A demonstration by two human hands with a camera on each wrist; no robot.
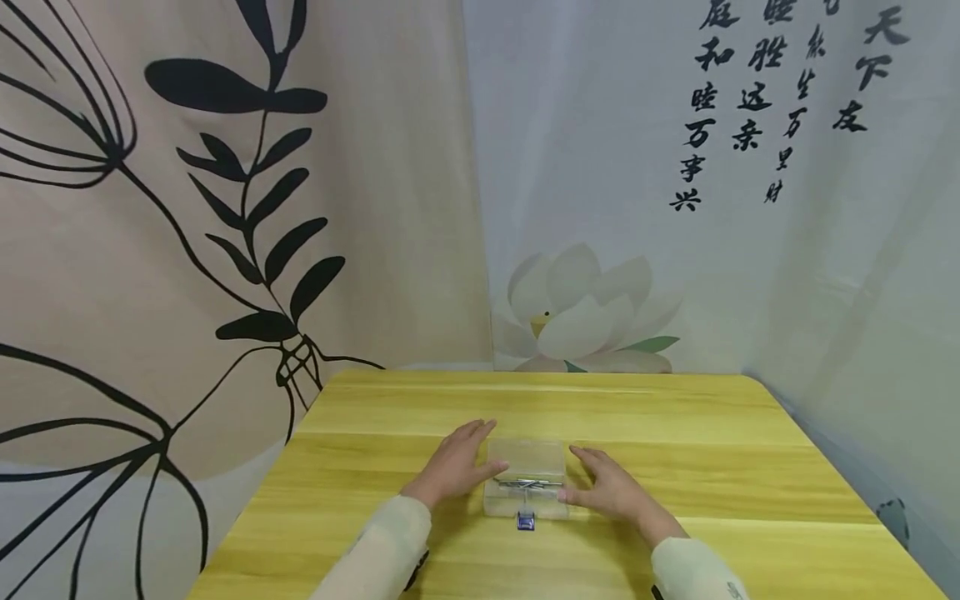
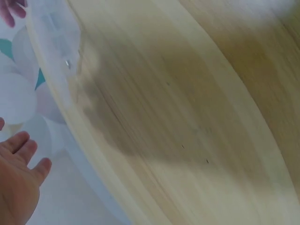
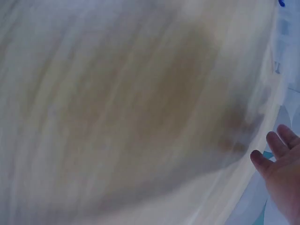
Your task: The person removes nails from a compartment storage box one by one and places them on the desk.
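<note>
A clear plastic box (image 1: 504, 505) rests on the table, its see-through lid (image 1: 528, 457) tilted back on the far side. Thin silvery metal pieces (image 1: 529, 483) lie across it near the hinge line. At its front edge is a small blue-purple square piece (image 1: 526, 522). My left hand (image 1: 456, 464) is at the box's left, fingers spread and thumb tip overlapping the lid's edge. On the other side my right hand (image 1: 606, 486) has its fingers extended, thumb right at the box's right wall. Both wrist views show relaxed, unclenched fingers holding nothing.
The yellow wood-grain table (image 1: 360, 467) has rounded far corners. Behind it hangs a pale curtain (image 1: 405, 208) with black plant drawings, a lotus flower (image 1: 592, 308) and dark written characters. The box (image 2: 54, 33) shows near the top left of the left wrist view.
</note>
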